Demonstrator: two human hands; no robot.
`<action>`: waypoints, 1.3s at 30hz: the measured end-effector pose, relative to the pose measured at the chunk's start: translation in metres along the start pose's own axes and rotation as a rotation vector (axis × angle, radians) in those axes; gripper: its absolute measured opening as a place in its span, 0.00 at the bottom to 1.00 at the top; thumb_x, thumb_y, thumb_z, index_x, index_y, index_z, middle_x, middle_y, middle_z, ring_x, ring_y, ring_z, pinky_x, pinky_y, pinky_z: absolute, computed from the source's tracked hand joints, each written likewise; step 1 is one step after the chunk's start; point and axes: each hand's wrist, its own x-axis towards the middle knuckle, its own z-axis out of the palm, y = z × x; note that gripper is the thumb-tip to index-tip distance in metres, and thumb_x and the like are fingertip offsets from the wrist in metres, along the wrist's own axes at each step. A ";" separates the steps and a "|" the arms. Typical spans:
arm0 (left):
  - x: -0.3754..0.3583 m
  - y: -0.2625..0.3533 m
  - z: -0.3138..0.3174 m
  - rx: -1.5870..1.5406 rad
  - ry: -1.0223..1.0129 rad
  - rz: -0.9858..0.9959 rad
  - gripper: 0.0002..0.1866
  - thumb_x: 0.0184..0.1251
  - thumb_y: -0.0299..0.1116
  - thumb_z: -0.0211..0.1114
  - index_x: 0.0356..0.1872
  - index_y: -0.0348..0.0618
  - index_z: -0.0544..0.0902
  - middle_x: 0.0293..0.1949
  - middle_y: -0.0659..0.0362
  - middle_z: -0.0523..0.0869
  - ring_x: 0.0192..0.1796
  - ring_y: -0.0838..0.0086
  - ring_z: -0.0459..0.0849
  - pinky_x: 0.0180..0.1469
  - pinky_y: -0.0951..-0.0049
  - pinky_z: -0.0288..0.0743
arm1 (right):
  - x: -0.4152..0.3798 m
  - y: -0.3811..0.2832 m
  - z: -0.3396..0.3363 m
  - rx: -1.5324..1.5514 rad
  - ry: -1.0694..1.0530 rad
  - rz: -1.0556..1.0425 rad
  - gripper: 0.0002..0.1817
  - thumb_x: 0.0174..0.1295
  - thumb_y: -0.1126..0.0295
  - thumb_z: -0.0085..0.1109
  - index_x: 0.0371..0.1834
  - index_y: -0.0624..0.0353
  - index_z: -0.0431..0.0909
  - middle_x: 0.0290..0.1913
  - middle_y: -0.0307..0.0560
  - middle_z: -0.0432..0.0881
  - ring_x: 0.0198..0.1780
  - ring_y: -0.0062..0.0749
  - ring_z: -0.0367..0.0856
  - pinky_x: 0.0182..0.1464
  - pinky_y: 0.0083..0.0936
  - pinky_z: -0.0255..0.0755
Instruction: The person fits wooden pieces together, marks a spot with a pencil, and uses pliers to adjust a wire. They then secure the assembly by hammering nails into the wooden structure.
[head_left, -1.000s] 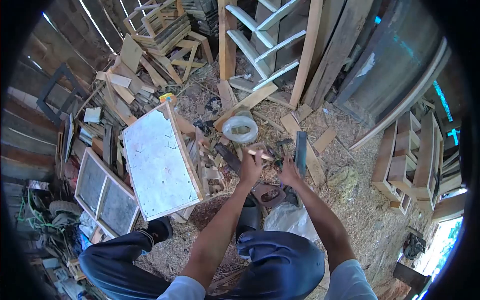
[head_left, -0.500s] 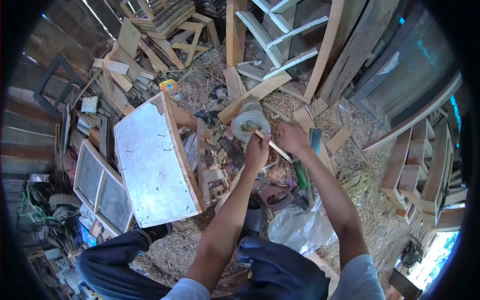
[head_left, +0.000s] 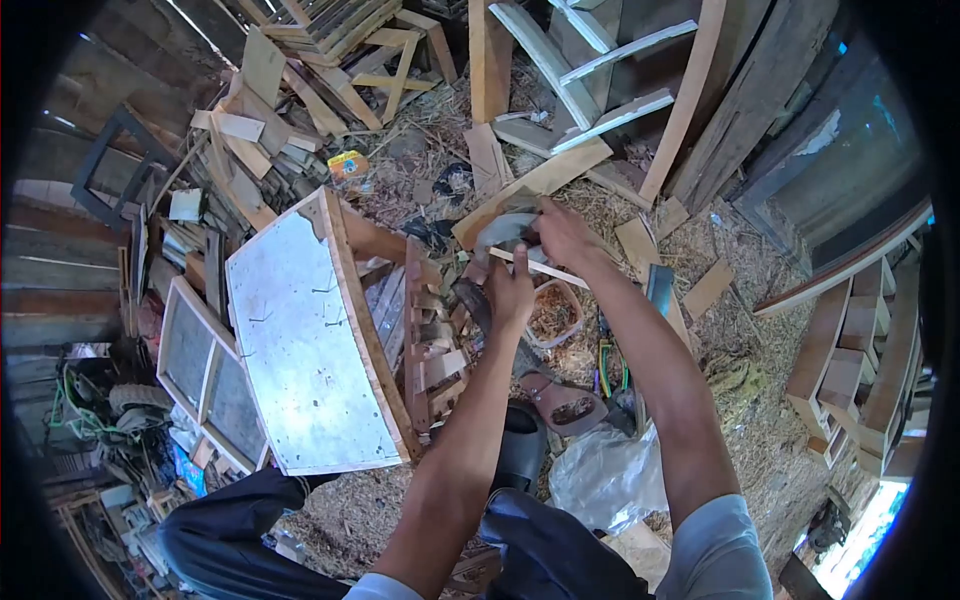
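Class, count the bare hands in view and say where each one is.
2: the left hand holds a thin wooden strip; the right hand is just beyond that strip.

Left arm (head_left: 455, 450) and right arm (head_left: 665, 365) reach far; left hand (head_left: 511, 292) closed, thumb up; right hand (head_left: 563, 238) farther, fingers bent; 2 hands near each other.

Shavings (head_left: 552, 310) lie in the tub (head_left: 552, 343), on the floor (head_left: 770, 430); the roll (head_left: 497, 234) is behind it, the bag (head_left: 608, 478) before it. Left is the panel (head_left: 310, 360) (the frame (head_left: 206, 368) farther left), scrap wood (head_left: 255, 130) behind; far right, crates (head_left: 848, 350).
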 end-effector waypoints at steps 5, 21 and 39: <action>-0.015 0.040 -0.008 -0.032 -0.005 -0.101 0.26 0.73 0.44 0.53 0.57 0.28 0.68 0.54 0.36 0.76 0.58 0.46 0.74 0.59 0.56 0.65 | 0.012 0.012 0.023 -0.007 0.051 0.034 0.12 0.50 0.76 0.59 0.39 0.57 0.84 0.56 0.54 0.71 0.57 0.48 0.74 0.55 0.40 0.74; -0.033 0.043 -0.003 -0.073 0.030 0.133 0.25 0.74 0.46 0.52 0.61 0.36 0.67 0.47 0.51 0.77 0.40 0.72 0.77 0.39 0.72 0.75 | -0.025 0.011 -0.021 0.165 0.313 -0.165 0.07 0.54 0.69 0.59 0.34 0.57 0.83 0.56 0.51 0.70 0.61 0.46 0.68 0.63 0.42 0.62; -0.201 0.340 -0.132 -0.469 -0.206 0.673 0.17 0.67 0.40 0.64 0.43 0.33 0.79 0.27 0.59 0.81 0.28 0.79 0.73 0.31 0.73 0.68 | -0.226 -0.174 -0.336 0.898 0.098 -0.234 0.09 0.67 0.65 0.54 0.40 0.60 0.76 0.37 0.39 0.84 0.33 0.16 0.76 0.38 0.16 0.71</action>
